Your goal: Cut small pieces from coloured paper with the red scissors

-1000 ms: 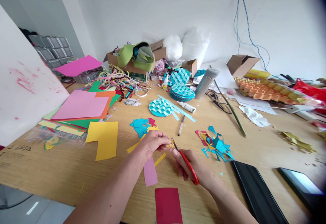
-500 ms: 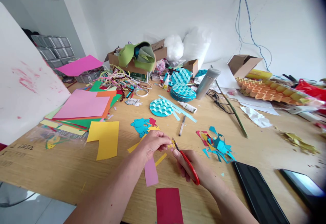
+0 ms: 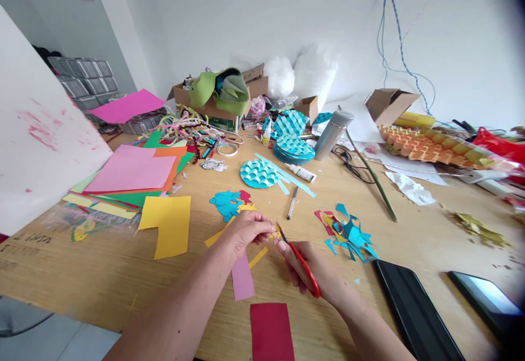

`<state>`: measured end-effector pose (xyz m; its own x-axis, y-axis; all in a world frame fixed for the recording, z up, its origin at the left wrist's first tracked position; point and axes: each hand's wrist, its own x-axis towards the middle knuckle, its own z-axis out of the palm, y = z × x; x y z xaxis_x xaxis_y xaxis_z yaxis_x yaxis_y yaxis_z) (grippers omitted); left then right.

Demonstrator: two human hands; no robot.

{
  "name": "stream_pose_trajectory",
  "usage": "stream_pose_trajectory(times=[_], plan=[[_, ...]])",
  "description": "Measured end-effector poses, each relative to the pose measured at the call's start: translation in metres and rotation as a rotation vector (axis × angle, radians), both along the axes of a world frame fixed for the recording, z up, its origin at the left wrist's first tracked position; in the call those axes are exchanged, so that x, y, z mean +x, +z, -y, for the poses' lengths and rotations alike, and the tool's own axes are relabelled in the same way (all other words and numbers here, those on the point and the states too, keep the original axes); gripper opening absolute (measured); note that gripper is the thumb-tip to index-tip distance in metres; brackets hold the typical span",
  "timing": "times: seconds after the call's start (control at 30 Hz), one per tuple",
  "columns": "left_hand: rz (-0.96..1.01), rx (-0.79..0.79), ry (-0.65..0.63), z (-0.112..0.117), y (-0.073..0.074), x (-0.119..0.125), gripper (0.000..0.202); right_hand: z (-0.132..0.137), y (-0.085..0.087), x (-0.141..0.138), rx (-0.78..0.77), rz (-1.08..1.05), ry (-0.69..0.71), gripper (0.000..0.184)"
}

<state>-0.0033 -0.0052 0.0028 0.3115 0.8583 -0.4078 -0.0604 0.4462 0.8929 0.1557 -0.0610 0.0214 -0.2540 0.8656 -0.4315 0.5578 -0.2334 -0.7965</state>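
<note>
Far left you had the big white board (image 3: 36,131) leaning over the table edge, with the stack of colored sheets (image 3: 131,169) just beside it and a cut-up yellow sheet (image 3: 168,224) lying nearer you. A teal fish cutout (image 3: 225,203) sat just behind your left hand (image 3: 246,230). That hand was pinched tight on a small yellow paper piece (image 3: 274,234), held low over the table in front of you, a bit left of center. A pink strip (image 3: 241,276) lay under your left wrist and a red card (image 3: 270,331) sat between your forearms, at the near edge.

Your right hand (image 3: 315,273) was gripping the red scissors (image 3: 302,267), fingers through the handles, blade tips right at the yellow bit. Can't tell from here if the blades were fully closed. A pen (image 3: 291,202) lay just past the tips, and the pile of teal scraps (image 3: 348,235) sat close on the right. Nothing was actually blocking the cut. Further right, a black tablet (image 3: 410,306) and a phone (image 3: 488,301) lay near the table edge.

Versus half a second earlier, basically nothing changed: both hands stayed put with the same grips, and only the view wobbled slightly.
</note>
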Motion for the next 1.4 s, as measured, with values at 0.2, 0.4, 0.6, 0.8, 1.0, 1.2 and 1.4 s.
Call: stream_pose_trajectory(times=[0.2, 0.4, 0.6, 0.8, 1.0, 1.2, 1.4], plan=[[0.007, -0.008, 0.002, -0.0002, -0.0011, -0.0001, 0.017, -0.0014, -0.0054, 0.0004, -0.008, -0.002, -0.017, 0.056], [0.009, -0.006, 0.005, 0.0007, -0.0011, 0.0000, 0.018, -0.0014, -0.0037, -0.0003, -0.010, 0.001, -0.021, 0.055], [0.005, -0.014, 0.003, 0.0005, -0.0001, 0.0003, 0.019, -0.0012, -0.0015, -0.0013, -0.043, -0.015, -0.037, 0.055], [0.004, -0.015, 0.007, 0.0009, 0.0004, 0.0003, 0.020, -0.0011, -0.0045, -0.0007, -0.030, -0.009, -0.039, 0.055], [0.016, -0.008, -0.003, 0.0010, 0.0001, -0.0002, 0.020, -0.0007, -0.0031, 0.0003, -0.065, -0.016, -0.066, 0.054], [0.028, 0.003, 0.001, 0.0008, -0.0002, -0.0007, 0.020, -0.0015, -0.0025, 0.0013, -0.080, -0.030, -0.089, 0.054], [0.030, 0.036, 0.012, -0.0006, -0.0051, -0.0007, 0.026, -0.0056, -0.0095, 0.0036, 0.001, -0.049, -0.129, 0.053]])
